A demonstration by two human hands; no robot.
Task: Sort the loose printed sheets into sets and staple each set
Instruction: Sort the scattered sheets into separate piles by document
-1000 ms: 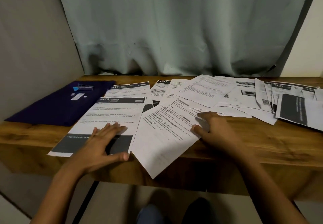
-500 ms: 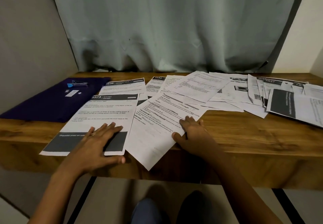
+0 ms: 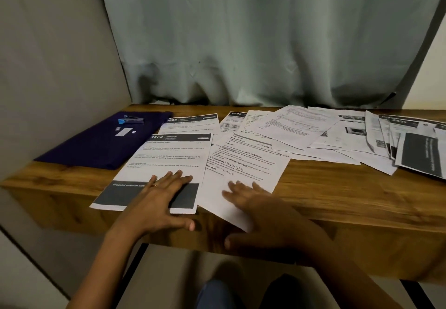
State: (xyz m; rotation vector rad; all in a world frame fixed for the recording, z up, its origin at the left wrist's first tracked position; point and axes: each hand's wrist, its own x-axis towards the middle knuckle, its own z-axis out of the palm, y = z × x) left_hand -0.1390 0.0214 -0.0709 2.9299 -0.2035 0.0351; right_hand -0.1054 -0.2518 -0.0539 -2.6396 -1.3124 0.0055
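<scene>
Wooden brown table (image 3: 337, 188) is seen bearing the printed papers. The left hand (image 3: 156, 202) is laid flat, fingers straight and slightly spread, on the dark grey band at the foot of a white printed sheet headed 1573 (image 3: 169, 159); a thin ring (image 3: 154, 185) is worn on one finger. Just right of those fingers a tilted white text sheet (image 3: 241, 164) is pressed by the right hand (image 3: 260, 214), whose fingers are straight and fanned, though blurred. Its thumb is held below the table edge, under the sheet's overhanging corner; contact cannot be told. Beyond and to the right of the right fingertips, loose overlapping printed sheets (image 3: 337, 135) are spread. Well beyond the left fingertips a small blue stapler (image 3: 131, 120) is placed on a dark purple cloth (image 3: 96, 144).
</scene>
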